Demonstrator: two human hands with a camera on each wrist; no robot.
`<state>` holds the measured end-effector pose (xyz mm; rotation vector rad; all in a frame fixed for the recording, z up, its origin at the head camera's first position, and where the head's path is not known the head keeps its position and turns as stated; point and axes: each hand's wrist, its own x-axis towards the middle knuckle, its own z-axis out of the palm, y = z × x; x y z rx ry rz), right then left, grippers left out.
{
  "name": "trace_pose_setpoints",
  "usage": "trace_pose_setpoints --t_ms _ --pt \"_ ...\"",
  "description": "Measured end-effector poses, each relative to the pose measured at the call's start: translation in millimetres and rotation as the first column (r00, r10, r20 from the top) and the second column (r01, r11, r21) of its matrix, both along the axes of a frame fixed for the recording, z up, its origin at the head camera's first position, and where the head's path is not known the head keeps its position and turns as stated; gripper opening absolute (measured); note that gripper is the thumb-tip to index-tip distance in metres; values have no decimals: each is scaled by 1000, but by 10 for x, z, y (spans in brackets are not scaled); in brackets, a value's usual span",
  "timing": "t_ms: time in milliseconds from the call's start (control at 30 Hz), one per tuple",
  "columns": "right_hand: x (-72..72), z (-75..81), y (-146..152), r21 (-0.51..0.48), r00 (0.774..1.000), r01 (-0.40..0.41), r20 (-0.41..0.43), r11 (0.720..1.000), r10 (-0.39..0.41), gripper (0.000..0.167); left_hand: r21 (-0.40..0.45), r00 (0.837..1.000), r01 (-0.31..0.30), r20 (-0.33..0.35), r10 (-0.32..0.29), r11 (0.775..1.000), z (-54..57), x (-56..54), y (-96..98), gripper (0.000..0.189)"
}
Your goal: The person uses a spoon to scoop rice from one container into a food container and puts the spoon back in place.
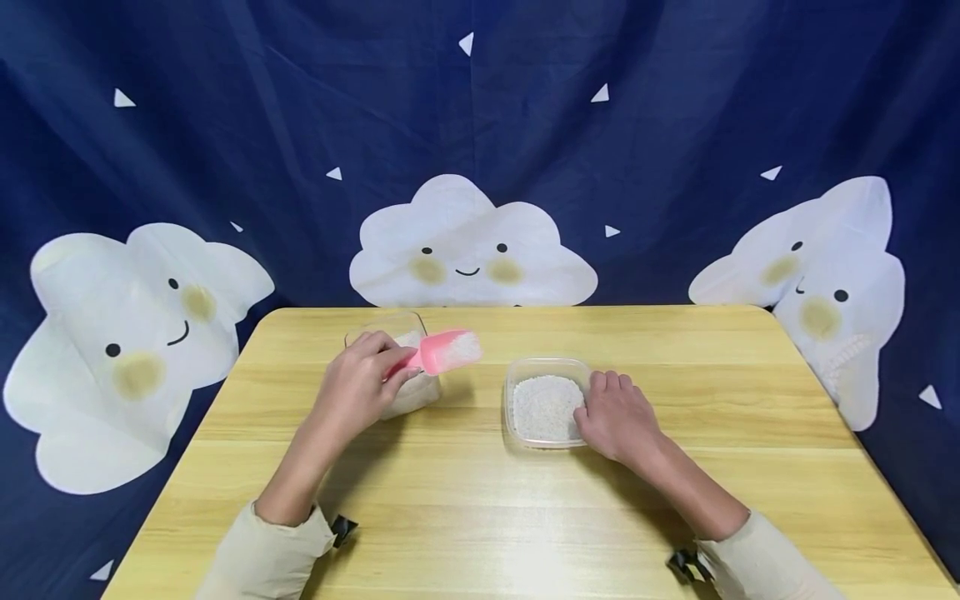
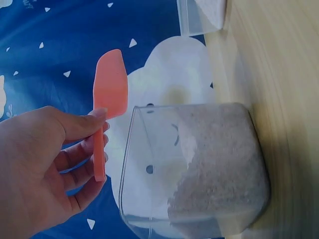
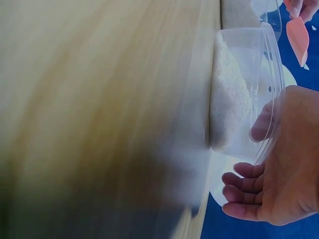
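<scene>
My left hand [image 1: 360, 379] pinches the handle of a pink scoop [image 1: 444, 352] between thumb and fingers. White grains that look like rice [image 1: 465, 347] lie in its blade. The scoop is above the rim of a clear, square-sided container [image 2: 128, 164], partly filled with the same grains and half hidden behind the hand in the head view. To the right stands a shallow clear plastic box [image 1: 551, 362] with white grains [image 1: 546, 408] inside. My right hand [image 1: 618, 417] holds that box by its right wall, thumb over the rim on the inside and fingers outside.
Both containers stand on a light wooden table [image 1: 480, 500], towards its far side. Behind the far edge hangs a dark blue curtain [image 1: 645, 192] with white clouds. Black straps [image 1: 688, 567] stick out by the sleeves.
</scene>
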<state>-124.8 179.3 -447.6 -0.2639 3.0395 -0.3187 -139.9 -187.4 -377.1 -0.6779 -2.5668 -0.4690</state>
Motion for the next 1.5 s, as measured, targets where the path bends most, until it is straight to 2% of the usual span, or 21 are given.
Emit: trace_pose_setpoints --t_ms 467,900,1067,1500 --pt "-2 11 -6 4 1000 1 16 1000 -1 27 -4 998 70 9 -69 998 -11 -6 277 25" --pt "-6 -2 -1 4 1000 5 1 1000 -5 29 -65 993 118 -10 -119 991 -108 -8 506 23" --pt "-7 -8 -2 0 1000 8 -5 1000 -8 28 -67 989 145 -22 -147 987 -110 -12 570 21" --pt "-2 -11 1 -9 1000 11 5 1000 -11 29 -81 985 169 -33 -172 982 -151 -40 679 17"
